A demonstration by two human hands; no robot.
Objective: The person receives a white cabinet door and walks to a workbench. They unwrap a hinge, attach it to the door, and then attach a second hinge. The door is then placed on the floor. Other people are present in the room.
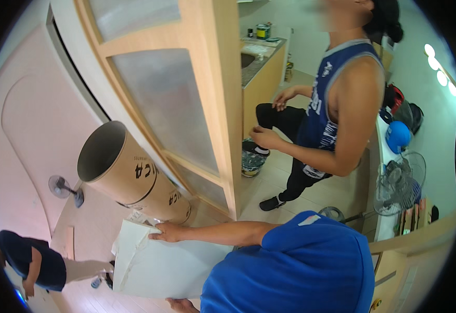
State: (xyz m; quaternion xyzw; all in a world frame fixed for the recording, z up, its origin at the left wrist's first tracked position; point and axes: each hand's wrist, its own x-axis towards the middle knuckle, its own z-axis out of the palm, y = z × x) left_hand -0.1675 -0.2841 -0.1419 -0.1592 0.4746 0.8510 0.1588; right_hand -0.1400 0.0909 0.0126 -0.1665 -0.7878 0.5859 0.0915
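A large white flat-sided slab or box (165,266), with a rough crease along its left side, lies across the lower middle of the view. My right hand (166,232), its arm stretched leftward from a blue sleeve, grips the slab's far edge. Down at the lower rim of the view my left hand (181,305) holds the near edge; only part of it shows. Just beyond my right hand stands a wide brown cardboard tube (155,185), open at its top and tilted in the view. My blue shirt (290,266) fills the lower right.
A wooden door (207,94) with frosted panes rises beyond the tube. To its right, a person (337,104) in a sleeveless top stands beside a patterned bucket (252,159). Another person (40,261) is at far left, near a fan (66,189). A second fan (400,182) stands at right.
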